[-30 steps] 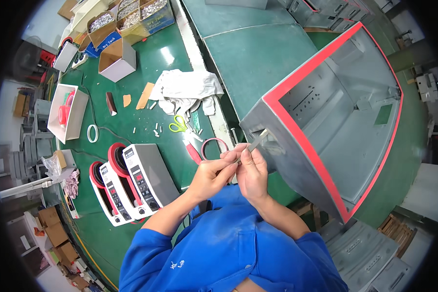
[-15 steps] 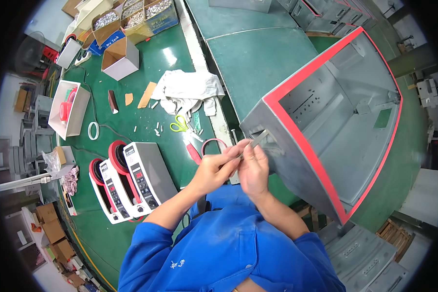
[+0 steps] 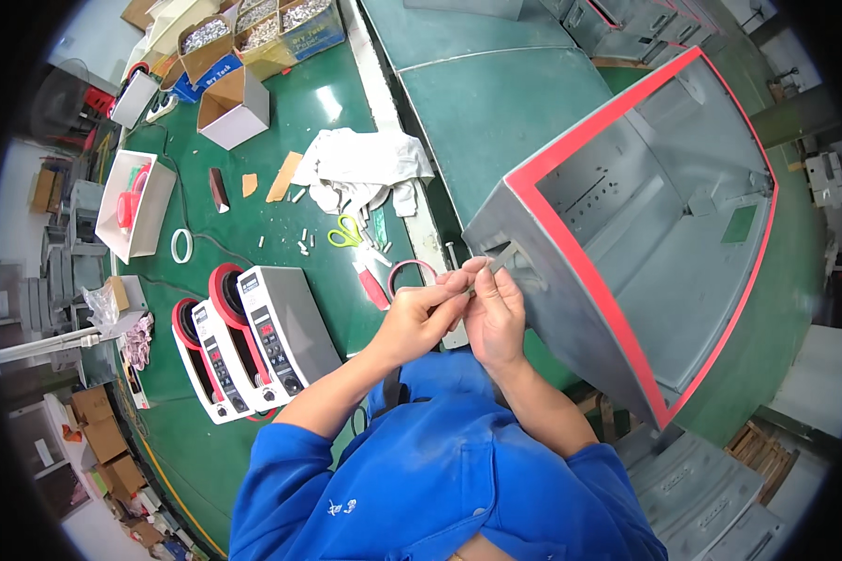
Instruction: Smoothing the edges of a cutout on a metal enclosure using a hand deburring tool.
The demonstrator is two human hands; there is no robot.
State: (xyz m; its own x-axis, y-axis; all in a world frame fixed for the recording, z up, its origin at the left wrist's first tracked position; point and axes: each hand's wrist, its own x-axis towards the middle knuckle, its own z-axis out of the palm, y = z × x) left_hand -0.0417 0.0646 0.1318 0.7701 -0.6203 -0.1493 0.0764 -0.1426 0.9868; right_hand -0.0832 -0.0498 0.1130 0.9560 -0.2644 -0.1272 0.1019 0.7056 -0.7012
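Note:
In front of me my left hand (image 3: 423,316) and my right hand (image 3: 496,323) meet, fingers pinched together. Between them is a thin, flat grey metal strip (image 3: 504,255); its end sticks out past my right fingertips, and the rest is covered by fingers. Just beyond my hands stands a grey metal housing (image 3: 571,318) with red tape (image 3: 585,266) along its open rim. A recess (image 3: 524,266) in its side lies close to the strip. Left of my hands, on the green bench, are a roll of tape (image 3: 395,280) and a red-handled tool (image 3: 372,286).
Tape dispensers (image 3: 285,327) stand at the left on the bench (image 3: 281,234). Farther back are green-handled scissors (image 3: 344,231), a white cloth (image 3: 360,164), an open white box (image 3: 239,117), a white bin (image 3: 145,234) and boxes of small parts (image 3: 309,42). Grey housings (image 3: 692,486) stack at lower right.
My hands still pinch the metal strip together. The right hand has turned and shifted slightly, its fingers more spread. The strip's end sits slightly lower in view.

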